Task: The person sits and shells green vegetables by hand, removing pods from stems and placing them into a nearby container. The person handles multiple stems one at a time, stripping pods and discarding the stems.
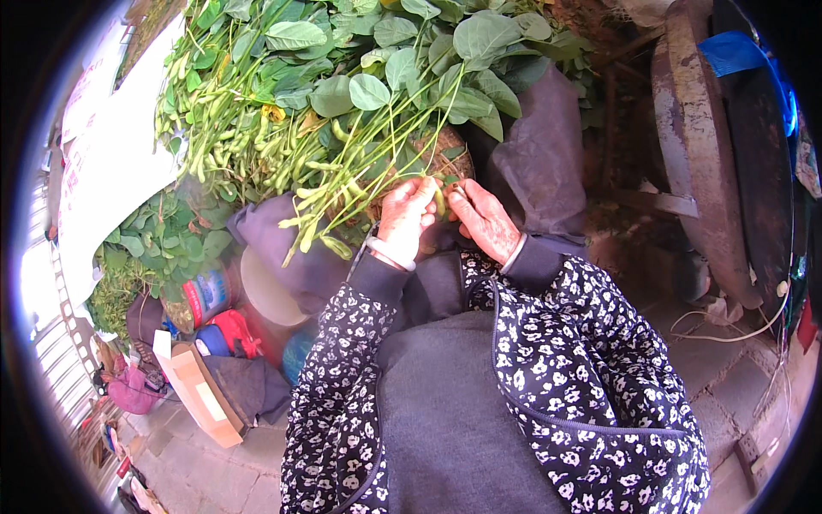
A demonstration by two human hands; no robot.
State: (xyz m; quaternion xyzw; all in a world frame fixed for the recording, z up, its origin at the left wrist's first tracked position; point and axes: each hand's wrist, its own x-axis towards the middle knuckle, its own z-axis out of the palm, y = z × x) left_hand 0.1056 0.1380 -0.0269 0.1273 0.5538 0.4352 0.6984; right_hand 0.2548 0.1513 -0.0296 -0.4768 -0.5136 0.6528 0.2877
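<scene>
My left hand [403,221], with a pale bangle at its wrist, pinches a green soybean stalk [379,183] between thumb and forefinger. Clusters of pods [309,234] on thin stems hang out to its left. One plump pod [439,200] points down between my two hands. Close beside it, my right hand [483,218] has its thumb and forefinger pinched around a small brownish plant piece [457,188], too small to make out clearly. Beyond both hands lies a large heap of soybean plants [244,122], with broad leaves and many pods.
A brown, rough round object [449,154] sits just beyond my hands, partly under leaves. To the right stands a worn, thick-edged wooden piece [697,148]. At the left are a pale round lid or bowl [266,289], a labelled tin [209,295] and an open cardboard box [199,392] on paving.
</scene>
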